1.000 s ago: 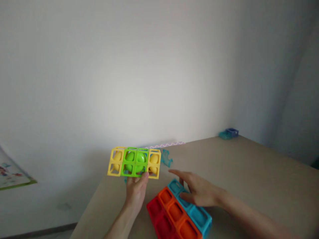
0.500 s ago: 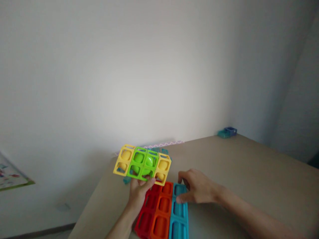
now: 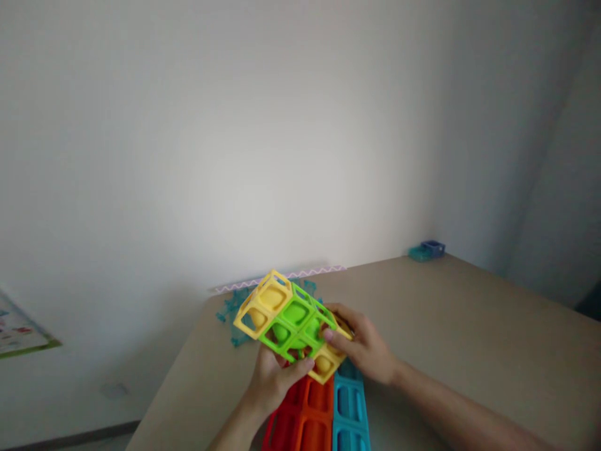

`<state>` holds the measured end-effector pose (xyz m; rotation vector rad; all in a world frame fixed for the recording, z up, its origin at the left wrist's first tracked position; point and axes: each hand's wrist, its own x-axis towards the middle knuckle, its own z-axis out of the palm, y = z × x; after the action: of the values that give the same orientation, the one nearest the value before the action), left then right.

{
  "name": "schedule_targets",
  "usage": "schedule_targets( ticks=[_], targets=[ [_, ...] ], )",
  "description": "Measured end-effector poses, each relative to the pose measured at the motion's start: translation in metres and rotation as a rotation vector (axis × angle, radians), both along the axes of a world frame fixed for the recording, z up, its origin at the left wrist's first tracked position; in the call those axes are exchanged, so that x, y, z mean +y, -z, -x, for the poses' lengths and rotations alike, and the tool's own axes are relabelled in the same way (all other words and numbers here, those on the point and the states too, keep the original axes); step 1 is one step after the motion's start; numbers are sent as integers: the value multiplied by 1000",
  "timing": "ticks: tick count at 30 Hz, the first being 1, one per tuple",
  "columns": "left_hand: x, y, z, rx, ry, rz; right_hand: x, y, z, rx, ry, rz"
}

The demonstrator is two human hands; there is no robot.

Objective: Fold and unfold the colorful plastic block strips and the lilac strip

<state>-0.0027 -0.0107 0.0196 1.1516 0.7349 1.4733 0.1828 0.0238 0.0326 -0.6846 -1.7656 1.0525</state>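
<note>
A block of yellow and green open cube frames [image 3: 290, 322] with rounded pieces inside is held tilted above the table. My left hand [image 3: 275, 379] grips its near underside, thumb on the front edge. My right hand [image 3: 364, 344] grips its right end, fingers curled over the yellow corner. Directly below lies a flat slab of red, orange and blue tray-like blocks [image 3: 323, 413], partly hidden by the hands.
The beige table [image 3: 469, 338] stands against a white wall. Clear teal pieces [image 3: 232, 313] lie behind the block near the table's far left corner. A small blue and teal piece [image 3: 427, 250] sits at the far right corner. A pink zigzag strip [image 3: 305, 274] runs along the back edge.
My right hand left the blue blocks and took hold of the right end of the yellow-green block. The block moved right and tilted, now over the slab.
</note>
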Motion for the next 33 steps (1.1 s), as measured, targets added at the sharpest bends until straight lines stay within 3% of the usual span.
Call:
schedule_targets(
  ticks=[11,18,29,33],
  targets=[
    [3,2,9,115,66,-31,7,2,1,202,-151,290],
    [4,0,2,71,54,-17,2,-8,-7,-37,5,21],
    [12,10,9,183,47,-71,4,-21,-17,-275,122,-239],
    [13,8,10,192,38,-69,7,-20,-19,-315,165,-289]
  ],
)
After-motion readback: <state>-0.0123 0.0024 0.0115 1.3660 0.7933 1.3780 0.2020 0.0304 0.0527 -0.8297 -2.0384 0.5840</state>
